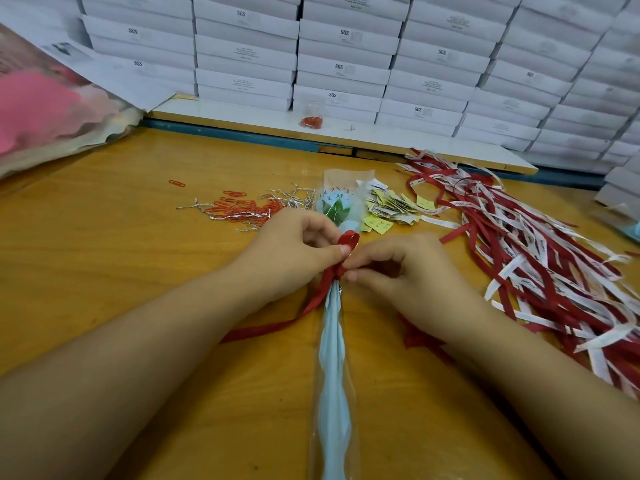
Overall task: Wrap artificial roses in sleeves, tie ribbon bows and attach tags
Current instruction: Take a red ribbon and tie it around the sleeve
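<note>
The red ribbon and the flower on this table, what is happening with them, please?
A person is tying a red fabric ribbon around a pale blue artificial rose in a clear plastic sleeve lying on the wooden table. The left hand and right hand pinch the ribbon; one loop stands up, so the bow looks unfinished.

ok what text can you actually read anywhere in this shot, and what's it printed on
"SGS": on the ends of several stacked white boxes behind the table.
"LOVE YOU": partly visible on the clear sleeve around the rose.
Smaller print on the boxes: too blurred to read.
Script on the white ribbons: too small to read.
Print on the yellow tags: too small to read.
</note>
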The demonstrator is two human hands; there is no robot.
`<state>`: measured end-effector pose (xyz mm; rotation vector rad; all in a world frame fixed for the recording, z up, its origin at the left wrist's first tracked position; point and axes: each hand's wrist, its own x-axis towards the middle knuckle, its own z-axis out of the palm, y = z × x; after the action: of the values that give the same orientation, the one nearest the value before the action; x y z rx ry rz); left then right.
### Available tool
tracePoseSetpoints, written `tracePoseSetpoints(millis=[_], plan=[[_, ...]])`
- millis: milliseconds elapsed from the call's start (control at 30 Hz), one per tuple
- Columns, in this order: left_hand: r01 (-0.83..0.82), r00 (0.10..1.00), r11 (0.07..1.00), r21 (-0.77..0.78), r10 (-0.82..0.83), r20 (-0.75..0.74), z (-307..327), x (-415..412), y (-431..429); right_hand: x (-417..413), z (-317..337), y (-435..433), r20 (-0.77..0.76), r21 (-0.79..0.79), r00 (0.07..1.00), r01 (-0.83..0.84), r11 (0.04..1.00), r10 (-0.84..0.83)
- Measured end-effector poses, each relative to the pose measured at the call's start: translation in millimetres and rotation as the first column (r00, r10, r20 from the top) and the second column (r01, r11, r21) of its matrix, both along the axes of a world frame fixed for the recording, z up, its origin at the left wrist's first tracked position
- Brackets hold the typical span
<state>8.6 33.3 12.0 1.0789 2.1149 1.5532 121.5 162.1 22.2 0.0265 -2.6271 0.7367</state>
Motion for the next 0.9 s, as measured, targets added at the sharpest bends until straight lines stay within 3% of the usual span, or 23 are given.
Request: tracePoseSetpoints(millis=[167, 333, 467, 900], plan=[[-0.029, 0.999, 0.999, -0.021, 0.03, 0.036, 0.6, -0.4, -0.6, -1.3, -1.8, -2.6, 0.016, -0.03, 1.0, 0.024, 0.999, -0.023], [-0.063, 0.996, 0.998, -0.021, 0.064, 0.064, 3.6, 0.7, -0.4, -0.3, 0.2, -2.6, 0.042, 0.069, 0.999, 0.001, 0.998, -0.004], [-0.083, 0.994, 0.996, -0.039, 0.085, 0.062, 3.8, 2.1, -0.5, 1.2, -0.2, -4.7, 0.056, 0.058, 0.998, -0.01, 0.998, 0.006], [-0.033, 0.994, 0.996, -0.083, 0.042, 0.105, 2.4, 0.0, -1.4, -1.9, -3.7, -10.8, 0.114, 0.074, 0.993, 0.022, 0.997, -0.031]])
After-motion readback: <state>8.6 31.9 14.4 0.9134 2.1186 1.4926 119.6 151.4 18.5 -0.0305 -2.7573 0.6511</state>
